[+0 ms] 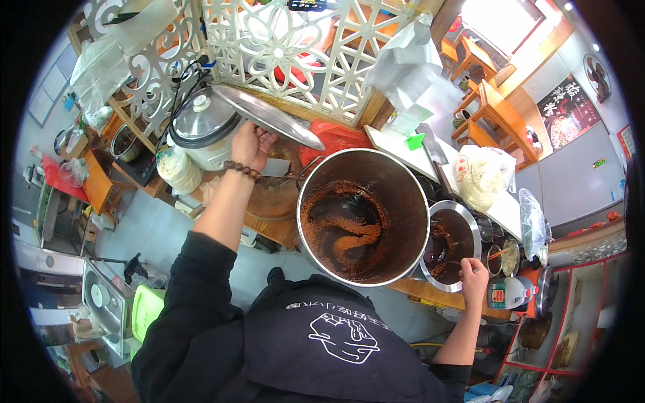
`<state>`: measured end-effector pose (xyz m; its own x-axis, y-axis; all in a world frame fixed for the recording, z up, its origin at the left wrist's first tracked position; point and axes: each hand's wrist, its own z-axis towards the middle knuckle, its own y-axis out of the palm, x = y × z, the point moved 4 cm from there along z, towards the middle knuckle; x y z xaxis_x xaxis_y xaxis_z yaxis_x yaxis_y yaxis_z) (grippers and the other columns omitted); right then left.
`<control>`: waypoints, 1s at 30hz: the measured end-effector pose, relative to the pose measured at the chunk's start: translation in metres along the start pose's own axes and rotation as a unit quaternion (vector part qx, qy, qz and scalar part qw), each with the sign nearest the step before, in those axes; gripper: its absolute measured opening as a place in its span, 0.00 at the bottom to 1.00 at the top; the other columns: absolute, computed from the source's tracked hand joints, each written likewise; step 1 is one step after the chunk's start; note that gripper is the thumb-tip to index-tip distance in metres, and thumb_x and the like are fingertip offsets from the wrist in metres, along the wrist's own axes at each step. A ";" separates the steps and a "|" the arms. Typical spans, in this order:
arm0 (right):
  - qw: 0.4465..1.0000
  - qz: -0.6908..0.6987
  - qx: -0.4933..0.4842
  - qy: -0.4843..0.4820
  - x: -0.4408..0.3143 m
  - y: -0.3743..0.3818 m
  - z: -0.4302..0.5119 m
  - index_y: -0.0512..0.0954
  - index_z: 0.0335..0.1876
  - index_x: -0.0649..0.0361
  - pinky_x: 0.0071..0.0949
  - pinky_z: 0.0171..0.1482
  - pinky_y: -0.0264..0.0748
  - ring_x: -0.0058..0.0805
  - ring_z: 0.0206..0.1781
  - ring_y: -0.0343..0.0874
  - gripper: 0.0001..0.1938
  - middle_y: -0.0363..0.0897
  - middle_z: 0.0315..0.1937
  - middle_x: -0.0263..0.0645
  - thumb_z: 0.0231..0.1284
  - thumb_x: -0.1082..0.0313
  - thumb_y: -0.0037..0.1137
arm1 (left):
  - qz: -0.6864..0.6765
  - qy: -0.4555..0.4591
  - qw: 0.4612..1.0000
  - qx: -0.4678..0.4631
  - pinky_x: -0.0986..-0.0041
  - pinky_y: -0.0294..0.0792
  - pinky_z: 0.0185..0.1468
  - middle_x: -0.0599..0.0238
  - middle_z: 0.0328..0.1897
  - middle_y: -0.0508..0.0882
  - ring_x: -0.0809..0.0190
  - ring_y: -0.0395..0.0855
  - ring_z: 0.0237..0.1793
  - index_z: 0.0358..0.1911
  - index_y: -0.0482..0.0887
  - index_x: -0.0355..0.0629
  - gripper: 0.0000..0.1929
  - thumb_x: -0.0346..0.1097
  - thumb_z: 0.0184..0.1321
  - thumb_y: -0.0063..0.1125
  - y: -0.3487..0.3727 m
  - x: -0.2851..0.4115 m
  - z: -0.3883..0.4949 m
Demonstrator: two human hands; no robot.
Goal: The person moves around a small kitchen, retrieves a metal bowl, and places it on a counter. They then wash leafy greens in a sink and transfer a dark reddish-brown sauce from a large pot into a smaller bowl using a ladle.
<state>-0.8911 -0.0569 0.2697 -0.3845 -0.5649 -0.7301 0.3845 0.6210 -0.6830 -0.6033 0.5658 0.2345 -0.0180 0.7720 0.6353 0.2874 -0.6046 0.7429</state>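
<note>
My left hand (252,146), a beaded bracelet at its wrist, holds up a round metal lid (272,117), tilted beside the rice cooker. Before me stands a tall, uncovered metal stockpot (364,274). Dark liquid with swirling reddish-brown chili oil or sediment (352,237) lies inside it. To its right is a smaller wide-rimmed metal pot (472,229), also holding dark liquid. My right hand (473,276) is at that pot's near right rim, its fingers closed around what looks like a thin metal handle, mostly hidden by them.
Behind the left hand stands a rice cooker (201,121). A round wooden chopping board (274,196) and a red plastic bag (335,141) lie left of and behind the stockpot. On the white board (496,216), a cleaver (434,146) lies near bagged noodles (478,176). A plastic jug (511,293) stands right.
</note>
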 end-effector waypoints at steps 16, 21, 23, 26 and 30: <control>0.999 0.001 -0.013 0.035 -0.004 -0.002 -0.008 0.87 0.45 0.64 0.24 0.34 0.79 0.19 0.32 0.84 0.12 0.87 0.29 0.34 0.71 0.61 0.66 | -0.012 -0.124 0.991 0.048 0.60 0.79 0.54 0.66 0.48 0.89 0.59 0.86 0.49 0.53 0.85 0.46 0.13 0.41 0.81 0.47 -0.072 -0.119 0.080; 0.999 -0.020 -0.016 0.032 -0.010 -0.005 -0.010 0.87 0.45 0.65 0.25 0.36 0.79 0.20 0.32 0.84 0.13 0.87 0.29 0.34 0.72 0.60 0.66 | -0.096 -0.116 0.988 0.027 0.54 0.75 0.65 0.63 0.63 0.87 0.55 0.83 0.62 0.62 0.84 0.49 0.17 0.46 0.81 0.50 -0.078 -0.100 0.032; 0.999 -0.022 -0.023 0.001 0.002 -0.006 0.000 0.87 0.46 0.65 0.26 0.37 0.80 0.21 0.32 0.84 0.14 0.87 0.30 0.34 0.72 0.59 0.65 | -0.112 -0.123 0.986 0.000 0.51 0.70 0.72 0.63 0.71 0.83 0.52 0.77 0.70 0.67 0.80 0.48 0.21 0.49 0.81 0.48 -0.102 -0.097 0.027; 0.999 -0.046 -0.007 -0.017 -0.012 -0.002 0.009 0.88 0.47 0.65 0.29 0.40 0.82 0.26 0.33 0.87 0.16 0.90 0.31 0.39 0.71 0.57 0.65 | -0.102 -0.139 0.984 -0.045 0.48 0.64 0.76 0.60 0.76 0.78 0.50 0.73 0.74 0.70 0.77 0.49 0.25 0.55 0.84 0.38 -0.104 -0.080 -0.007; 0.997 -0.081 0.002 -0.019 -0.026 -0.008 0.011 0.88 0.46 0.65 0.32 0.42 0.83 0.33 0.35 0.90 0.15 0.90 0.31 0.46 0.72 0.59 0.61 | -0.011 -0.211 0.976 -0.062 0.51 0.66 0.78 0.48 0.68 0.79 0.45 0.74 0.71 0.64 0.76 0.36 0.29 0.59 0.81 0.46 -0.143 -0.073 -0.041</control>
<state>-0.8750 -0.0528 0.2941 -0.4100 -0.6782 -0.6099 0.3226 0.5176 -0.7925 -0.6825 0.5878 0.0909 0.3799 0.7810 0.4958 0.1725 -0.5864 0.7915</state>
